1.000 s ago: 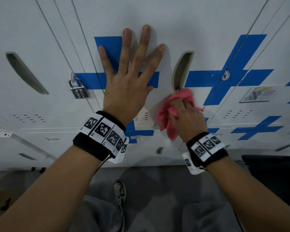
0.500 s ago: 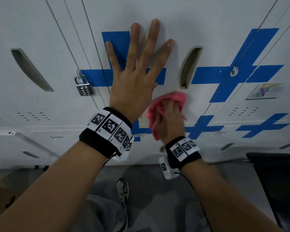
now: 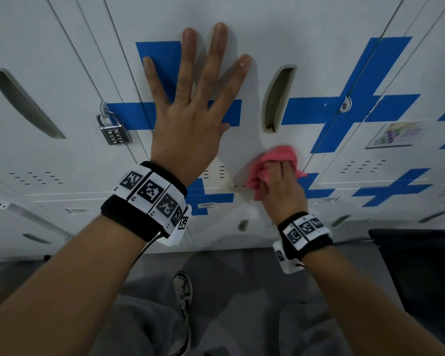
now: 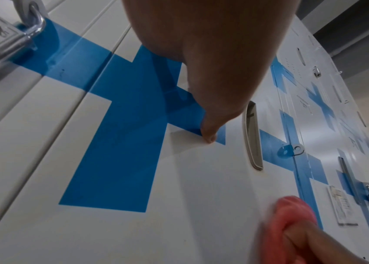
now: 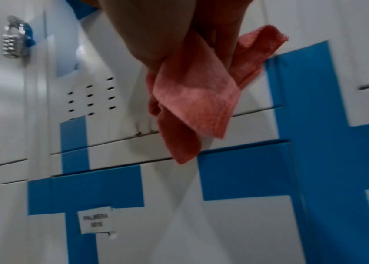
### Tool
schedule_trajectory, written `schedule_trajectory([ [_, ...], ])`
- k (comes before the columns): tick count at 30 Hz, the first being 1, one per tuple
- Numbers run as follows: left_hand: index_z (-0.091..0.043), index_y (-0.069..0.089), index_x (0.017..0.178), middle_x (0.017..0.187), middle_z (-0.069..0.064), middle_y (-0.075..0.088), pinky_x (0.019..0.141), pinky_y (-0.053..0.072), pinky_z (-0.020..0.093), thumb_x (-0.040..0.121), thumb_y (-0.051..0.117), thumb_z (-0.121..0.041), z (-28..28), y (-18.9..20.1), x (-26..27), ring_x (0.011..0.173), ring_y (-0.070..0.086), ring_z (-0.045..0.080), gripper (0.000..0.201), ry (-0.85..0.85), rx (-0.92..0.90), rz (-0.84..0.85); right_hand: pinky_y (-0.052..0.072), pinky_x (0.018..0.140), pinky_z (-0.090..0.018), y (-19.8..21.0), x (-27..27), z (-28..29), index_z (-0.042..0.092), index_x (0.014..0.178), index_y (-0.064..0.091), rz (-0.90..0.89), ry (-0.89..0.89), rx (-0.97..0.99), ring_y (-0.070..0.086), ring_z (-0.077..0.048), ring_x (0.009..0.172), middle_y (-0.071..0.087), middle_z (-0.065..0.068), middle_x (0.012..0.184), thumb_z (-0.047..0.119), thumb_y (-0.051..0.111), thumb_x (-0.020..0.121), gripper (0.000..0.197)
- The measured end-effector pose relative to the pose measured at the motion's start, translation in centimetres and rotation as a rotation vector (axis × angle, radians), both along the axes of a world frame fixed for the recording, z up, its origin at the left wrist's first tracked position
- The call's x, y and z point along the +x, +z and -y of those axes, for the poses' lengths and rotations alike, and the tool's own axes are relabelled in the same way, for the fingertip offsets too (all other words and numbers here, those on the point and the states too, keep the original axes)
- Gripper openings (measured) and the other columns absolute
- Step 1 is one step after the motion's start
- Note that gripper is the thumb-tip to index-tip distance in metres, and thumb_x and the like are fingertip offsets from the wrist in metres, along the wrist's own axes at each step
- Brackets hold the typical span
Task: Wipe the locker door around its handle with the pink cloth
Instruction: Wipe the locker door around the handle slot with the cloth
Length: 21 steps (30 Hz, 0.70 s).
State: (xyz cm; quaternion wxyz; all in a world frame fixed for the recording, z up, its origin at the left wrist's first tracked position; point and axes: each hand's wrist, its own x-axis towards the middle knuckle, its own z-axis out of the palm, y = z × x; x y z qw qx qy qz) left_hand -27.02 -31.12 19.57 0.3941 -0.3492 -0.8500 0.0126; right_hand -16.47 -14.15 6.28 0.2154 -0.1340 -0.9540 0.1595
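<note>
padlock (image 3: pixel 113 131) — neighbouring door | label (image 5: pixel 96 221) — lower locker | shoe (image 3: pixel 182 289) — floor

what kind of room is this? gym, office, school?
Probably a locker or changing room; which sort of building can't be told. A wall of stacked white locker doors with recessed handles, a combination padlock on one hasp, and a printed label on a lower door.
</note>
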Motion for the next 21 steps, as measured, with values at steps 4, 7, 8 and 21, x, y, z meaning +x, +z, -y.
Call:
schedule_trajectory([
  [4,-0.026,0.009,0.165,0.169,0.019,0.016,0.111,0.017,0.083,0.093,0.066,-0.046,-0.1,0.0,0.1,0.152,0.017,0.051,0.093,0.001,-0.002,0.007,0.057,0.058,-0.041,-1.0,0.1,-1.1,0.004,0.107,0.052,-0.113,-0.08,-0.004,0.058,-0.035,0.089,0.053,-0.021,0.11,0.004,0.06,0.087,0.022],
  [7,-0.026,0.008,0.165,0.17,0.019,0.015,0.11,0.017,0.083,0.094,0.066,-0.045,-0.2,-0.1,0.2,0.152,0.016,0.051,0.094,0.013,-0.005,0.009,0.053,0.065,-0.033,-0.9,-0.3,0.5,0.0,0.106,0.052,-0.172,-0.121,-0.11,0.058,-0.036,0.092,0.053,-0.023,0.111,-0.002,0.063,0.084,0.025],
  [8,-0.026,0.008,0.165,0.17,0.019,0.014,0.11,0.017,0.083,0.094,0.067,-0.044,-0.3,-0.1,0.2,0.152,0.016,0.051,0.094,0.019,-0.006,0.009,0.053,0.068,-0.033,-0.9,-0.6,1.3,0.0,0.106,0.051,-0.181,-0.125,-0.129,0.058,-0.036,0.093,0.053,-0.024,0.111,-0.002,0.064,0.083,0.027],
  [21,-0.026,0.007,0.166,0.169,0.02,0.014,0.111,0.016,0.083,0.094,0.063,-0.047,-0.1,-0.1,0.2,0.152,0.015,0.052,0.093,0.006,-0.007,0.025,0.054,0.09,-0.042,-1.9,-2.2,4.9,0.011,0.126,0.045,0.223,0.299,0.133,0.058,-0.033,0.11,0.056,-0.017,0.123,0.005,0.076,0.074,0.061],
])
